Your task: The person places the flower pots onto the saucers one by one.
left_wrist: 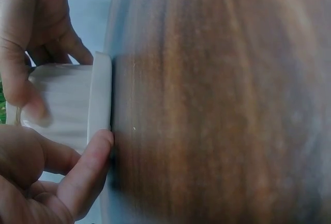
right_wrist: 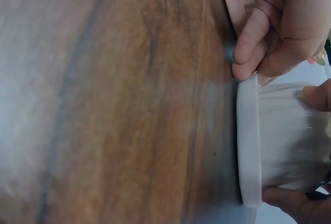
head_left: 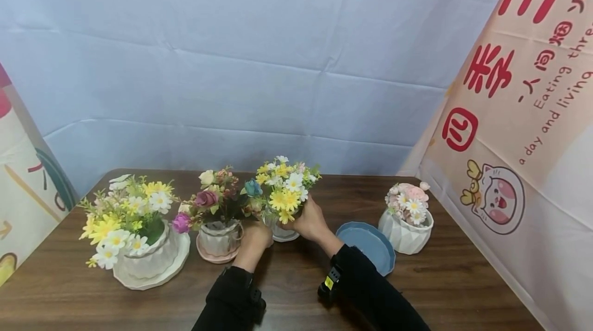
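Observation:
A small white ribbed pot point(head_left: 283, 234) of yellow and white daisies point(head_left: 284, 187) stands on its white saucer point(left_wrist: 100, 100) at the middle of the brown wooden table point(head_left: 463, 279). My right hand point(head_left: 309, 220) grips the pot from the right, its thumb and fingers curled round the ribbed wall point(right_wrist: 289, 131). From the left, my left hand point(head_left: 258, 233) holds the pot's base with curled fingers. One left fingertip point(left_wrist: 101, 144) presses against the saucer's rim point(right_wrist: 248, 141). The pot sits flat on the table.
Left of the held pot stands a white pot of roses on a pink saucer point(head_left: 220, 241), and further left a large white pot of daisies point(head_left: 148, 259). A blue plate point(head_left: 368, 246) and a small white pot of pink flowers point(head_left: 407, 233) lie to the right. Cloth banners enclose the table.

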`<control>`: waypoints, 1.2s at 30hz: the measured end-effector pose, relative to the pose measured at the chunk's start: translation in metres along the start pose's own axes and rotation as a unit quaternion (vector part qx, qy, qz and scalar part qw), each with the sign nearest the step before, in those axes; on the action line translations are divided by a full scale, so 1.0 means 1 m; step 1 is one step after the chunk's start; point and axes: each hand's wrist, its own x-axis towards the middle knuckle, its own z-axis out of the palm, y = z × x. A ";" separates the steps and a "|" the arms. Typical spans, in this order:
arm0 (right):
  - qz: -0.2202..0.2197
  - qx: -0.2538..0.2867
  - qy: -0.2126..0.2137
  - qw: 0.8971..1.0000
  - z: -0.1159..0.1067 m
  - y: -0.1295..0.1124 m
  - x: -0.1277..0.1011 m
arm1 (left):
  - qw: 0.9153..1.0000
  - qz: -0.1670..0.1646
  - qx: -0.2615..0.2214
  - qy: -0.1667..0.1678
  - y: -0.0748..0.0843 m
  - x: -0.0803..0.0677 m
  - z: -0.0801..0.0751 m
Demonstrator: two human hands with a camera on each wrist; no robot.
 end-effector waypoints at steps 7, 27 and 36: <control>0.010 0.015 -0.008 1.000 0.002 0.000 -0.001 | 1.000 0.005 0.011 0.022 -0.005 0.062 0.081; 0.027 0.041 -0.041 0.998 -0.008 -0.001 -0.003 | 0.943 -0.017 -0.328 0.058 -0.005 -0.034 -0.016; 0.150 -0.068 -0.121 0.979 -0.035 -0.010 -0.011 | 0.933 0.033 -0.359 0.021 -0.007 -0.074 -0.061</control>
